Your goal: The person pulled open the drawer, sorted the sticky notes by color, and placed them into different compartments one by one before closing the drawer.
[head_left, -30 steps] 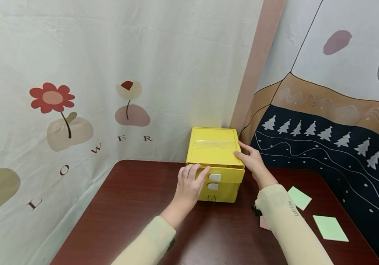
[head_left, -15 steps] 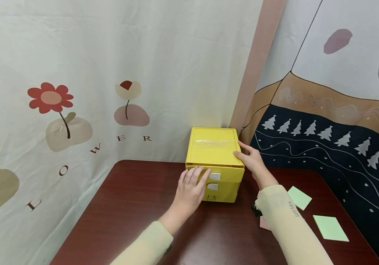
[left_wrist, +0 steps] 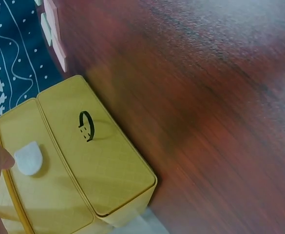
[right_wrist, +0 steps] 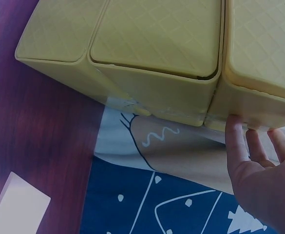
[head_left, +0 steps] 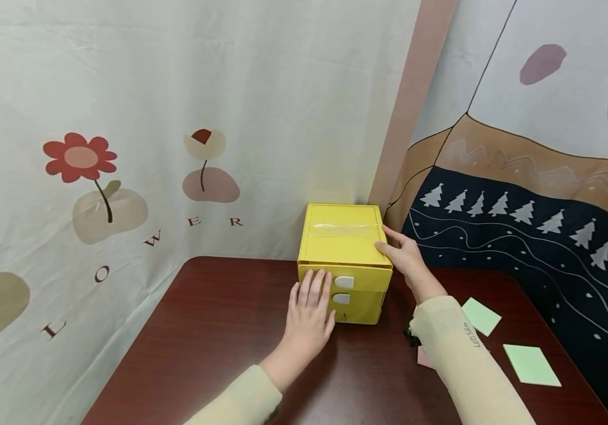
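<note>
Head view: I see the yellow drawer box on the table, left hand spread on its front, right hand spread against its side. Pushing crooked could jam the top drawer.

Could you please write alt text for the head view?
A person's left grip is at the front of a yellow drawer box, whose top drawer sticks out slightly; the right grip touches its right side. Green notes lie on the brown table.

Homelike indoor nook: brown table, printed curtains
</note>
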`<state>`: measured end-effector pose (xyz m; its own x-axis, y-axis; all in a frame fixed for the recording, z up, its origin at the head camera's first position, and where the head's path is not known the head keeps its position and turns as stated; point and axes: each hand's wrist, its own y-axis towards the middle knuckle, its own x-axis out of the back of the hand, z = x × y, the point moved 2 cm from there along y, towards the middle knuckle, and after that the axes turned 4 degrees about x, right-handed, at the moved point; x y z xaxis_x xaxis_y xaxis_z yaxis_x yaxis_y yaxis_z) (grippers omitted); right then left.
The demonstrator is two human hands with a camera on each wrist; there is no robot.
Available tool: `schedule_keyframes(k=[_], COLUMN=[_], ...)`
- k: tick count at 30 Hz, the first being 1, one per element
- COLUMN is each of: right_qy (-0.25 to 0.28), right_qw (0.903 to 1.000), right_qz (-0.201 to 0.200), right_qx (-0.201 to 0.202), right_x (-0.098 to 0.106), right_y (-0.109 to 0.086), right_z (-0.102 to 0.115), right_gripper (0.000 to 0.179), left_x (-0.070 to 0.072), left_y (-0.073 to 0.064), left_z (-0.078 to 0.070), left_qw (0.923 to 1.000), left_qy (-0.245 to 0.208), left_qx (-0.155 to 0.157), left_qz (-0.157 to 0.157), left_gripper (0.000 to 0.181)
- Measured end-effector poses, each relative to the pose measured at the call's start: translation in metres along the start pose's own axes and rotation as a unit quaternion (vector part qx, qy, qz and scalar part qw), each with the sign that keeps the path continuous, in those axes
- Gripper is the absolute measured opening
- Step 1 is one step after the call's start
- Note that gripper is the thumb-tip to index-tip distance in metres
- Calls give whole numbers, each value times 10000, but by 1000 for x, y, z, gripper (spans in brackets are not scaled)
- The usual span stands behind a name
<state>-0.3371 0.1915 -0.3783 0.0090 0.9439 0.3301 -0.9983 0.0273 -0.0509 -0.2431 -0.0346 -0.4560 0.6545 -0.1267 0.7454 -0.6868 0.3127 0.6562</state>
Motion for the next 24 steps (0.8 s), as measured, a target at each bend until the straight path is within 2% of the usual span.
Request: schedule_keyframes(k=[8, 20, 24], right_qy=[63, -160, -239], right_qw=[10000, 9999, 9997], right_qz=[-11, -15, -29], right_qx=[-8, 17, 40], right_x=[0, 2, 2], right_y=[0, -1, -1], right_z=[0, 3, 2], right_gripper=[63, 62, 62], left_x=[-2, -3, 0], left_y=[6, 8, 8], left_z=[-3, -5, -5], left_qw=[9999, 9992, 9990], left_qy=[-3, 249, 156], left_qx=[157, 226, 217], left_qz=[10, 223, 345], left_gripper=[83, 83, 81])
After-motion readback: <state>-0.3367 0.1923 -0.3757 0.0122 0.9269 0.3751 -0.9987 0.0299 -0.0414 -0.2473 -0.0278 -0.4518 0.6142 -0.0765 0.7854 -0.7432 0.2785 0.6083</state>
